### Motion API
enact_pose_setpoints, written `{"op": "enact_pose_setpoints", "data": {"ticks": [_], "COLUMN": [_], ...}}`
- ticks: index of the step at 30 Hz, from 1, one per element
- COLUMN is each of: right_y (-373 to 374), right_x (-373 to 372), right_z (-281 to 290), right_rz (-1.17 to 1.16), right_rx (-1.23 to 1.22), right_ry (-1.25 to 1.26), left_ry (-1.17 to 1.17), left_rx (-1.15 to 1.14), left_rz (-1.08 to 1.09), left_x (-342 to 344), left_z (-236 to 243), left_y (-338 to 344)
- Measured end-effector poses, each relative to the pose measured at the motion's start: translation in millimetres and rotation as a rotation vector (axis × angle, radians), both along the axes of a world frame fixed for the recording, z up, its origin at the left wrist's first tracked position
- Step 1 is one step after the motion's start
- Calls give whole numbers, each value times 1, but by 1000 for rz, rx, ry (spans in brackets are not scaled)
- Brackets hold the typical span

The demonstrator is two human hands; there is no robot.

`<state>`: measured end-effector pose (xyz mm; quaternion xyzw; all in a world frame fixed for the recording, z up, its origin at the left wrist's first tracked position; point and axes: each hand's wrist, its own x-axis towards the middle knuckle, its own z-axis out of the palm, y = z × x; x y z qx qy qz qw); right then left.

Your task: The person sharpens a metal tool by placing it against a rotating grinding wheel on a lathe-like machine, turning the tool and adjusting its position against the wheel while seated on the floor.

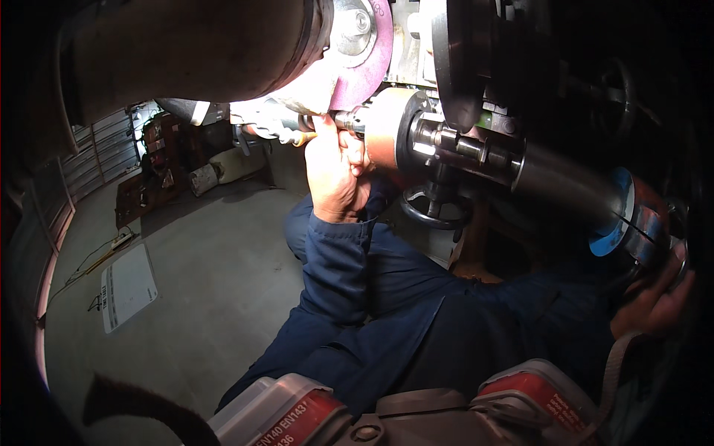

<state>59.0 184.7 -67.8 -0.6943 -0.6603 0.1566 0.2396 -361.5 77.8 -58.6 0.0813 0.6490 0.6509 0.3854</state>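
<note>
My left hand point(335, 175) is raised to the machine, beside a brightly lit metal shaft point(348, 120) just below a pink grinding wheel point(362, 85). One finger reaches up to the shaft. The other fingers curl inward, and what they hold, if anything, is hidden. An orange-tipped nozzle point(301, 138) points toward this hand. Right of it sits a round orange-and-black chuck point(390, 126) with a bright spindle point(472, 149) running rightward. At the far right, in shadow, my right hand point(654, 301) has its fingers around a curved metal handle point(682, 260) by a blue-rimmed fitting point(617, 215).
A large dark cylindrical housing point(193, 48) hangs at upper left. A black handwheel point(435, 208) sits under the chuck. The respirator point(416, 420) fills part of the lower edge. A white board point(130, 286) lies on the grey floor point(216, 260) at left, near some cables.
</note>
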Motion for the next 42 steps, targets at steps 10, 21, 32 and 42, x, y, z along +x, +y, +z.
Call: {"op": "enact_pose_setpoints", "data": {"ticks": [10,21,32,42], "right_y": [-2,2,0,4], "right_x": [-32,-32,-32,-7], "right_z": [5,12,4,-32], "right_rz": [-36,-35,89,354], "right_rx": [137,82,325,720], "right_ry": [47,66,39,-93], "left_ry": [-1,369,460,446], "left_rx": [-5,-102,-198,-172], "left_rz": [21,-76,-117,-141], "left_x": [2,22,34,27], "left_z": [-3,-15,-49,-58], "left_y": [3,-37,-86,-99]}}
